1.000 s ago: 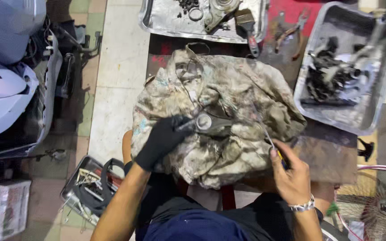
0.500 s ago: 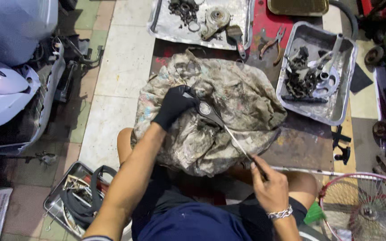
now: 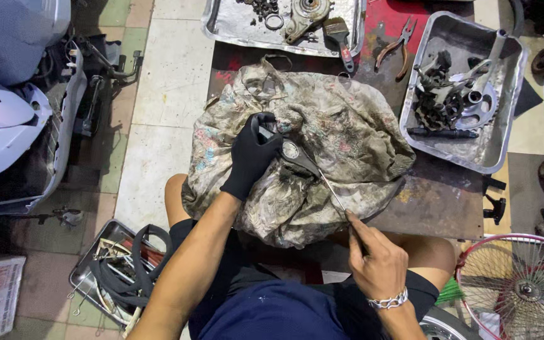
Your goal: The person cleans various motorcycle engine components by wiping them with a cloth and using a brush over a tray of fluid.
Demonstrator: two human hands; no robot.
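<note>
Fingers of the gloved left hand [image 3: 251, 157] clamp a greasy metal part [image 3: 294, 154] on crumpled rag [image 3: 347, 135]; right hand [image 3: 376, 261] pinches a thin screwdriver [image 3: 334, 192].

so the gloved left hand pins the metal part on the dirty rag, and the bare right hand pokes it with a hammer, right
Not a hammer. In the head view the bare right hand holds a thin screwdriver-like tool against the dark metal part with a round eye. The black-gloved left hand does pin it on the dirty crumpled rag.

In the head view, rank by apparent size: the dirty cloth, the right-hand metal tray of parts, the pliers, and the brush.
1. Dirty cloth, largest by far.
2. Metal tray of parts, on the right.
3 and 4. Pliers and brush: they look much alike in length, so I would not rank them.
</note>
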